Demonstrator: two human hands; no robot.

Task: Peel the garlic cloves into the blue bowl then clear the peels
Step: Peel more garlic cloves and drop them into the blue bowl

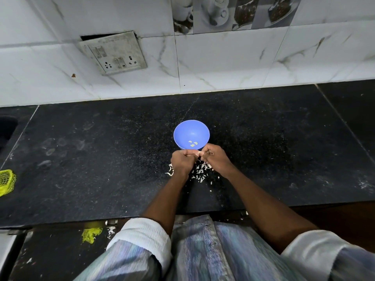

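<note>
hands meet fingertip to fingertip over the counter, and here's the pinch: the left hand [182, 162] is curled with thumb and forefinger pressed together on something tiny, the right hand [215, 158] is curled too, picking at that same spot. it's surely a garlic clove between them, though it's too small and too hidden to make out, and its long axis can't be told. just beyond the knuckles, almost touching the right hand, sits the blue bowl [191, 130], with a few peeled cloves [192, 143] lying on its near side. the drop looks like a short nudge forward, and the right hand is the nearer one. under and behind the wrists, toward the body, pale peels [199, 173] are scattered on the black counter [101, 159]. clearing them is not yet begun.
</note>
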